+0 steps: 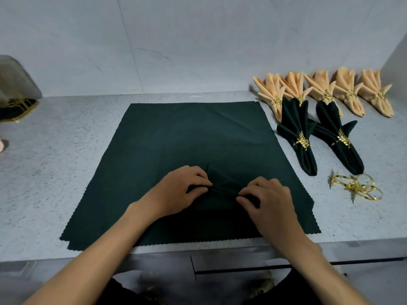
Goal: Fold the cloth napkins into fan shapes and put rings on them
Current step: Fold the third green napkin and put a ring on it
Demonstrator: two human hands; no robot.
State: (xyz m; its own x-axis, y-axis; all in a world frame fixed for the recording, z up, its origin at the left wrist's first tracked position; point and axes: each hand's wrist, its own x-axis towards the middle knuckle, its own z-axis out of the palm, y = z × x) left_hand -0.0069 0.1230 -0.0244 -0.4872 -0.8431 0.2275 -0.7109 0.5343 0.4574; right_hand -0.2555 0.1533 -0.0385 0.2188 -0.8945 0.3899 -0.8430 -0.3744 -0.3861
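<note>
A dark green cloth napkin [191, 133] lies spread flat on the grey speckled counter [66, 150]. Near its front middle a small ridge of cloth is gathered up. My left hand [180, 190] pinches the left end of that ridge, and my right hand [268, 199] pinches the right end. Loose gold leaf rings [356, 187] lie in a small heap to the right of the napkin. Two folded green fans [299, 133] with gold rings lie beyond the heap. Behind them stands a row of several peach fans [326, 89], each ringed.
A clear bag with gold rings and dark cloth [15, 97] sits at the far left by the wall. The counter's front edge [198, 247] runs just below the napkin. A grey wall closes the back and right side.
</note>
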